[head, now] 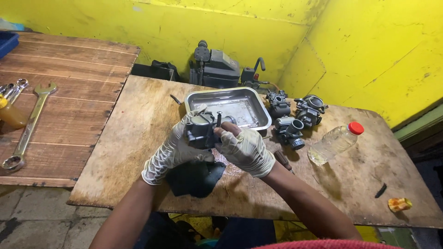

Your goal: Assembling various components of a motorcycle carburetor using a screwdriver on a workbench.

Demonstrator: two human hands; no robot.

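Observation:
Both my hands wear torn pale gloves. My left hand [173,150] grips a grey metal carburetor [200,129] from the left and below. My right hand [245,150] holds its right side, thumb up against the body by a small upright screw. The carburetor hangs just in front of a shiny steel tray [265,117]. Under my hands lies a dark blue cloth [196,180] on the plywood table [138,138].
Three more carburetors [295,117] sit right of the tray. A clear plastic bottle with a red cap [336,140] lies further right. A screwdriver [282,160] lies by my right wrist. Wrenches [28,127] rest on the plank bench at left. A dark machine [217,69] stands against the yellow wall.

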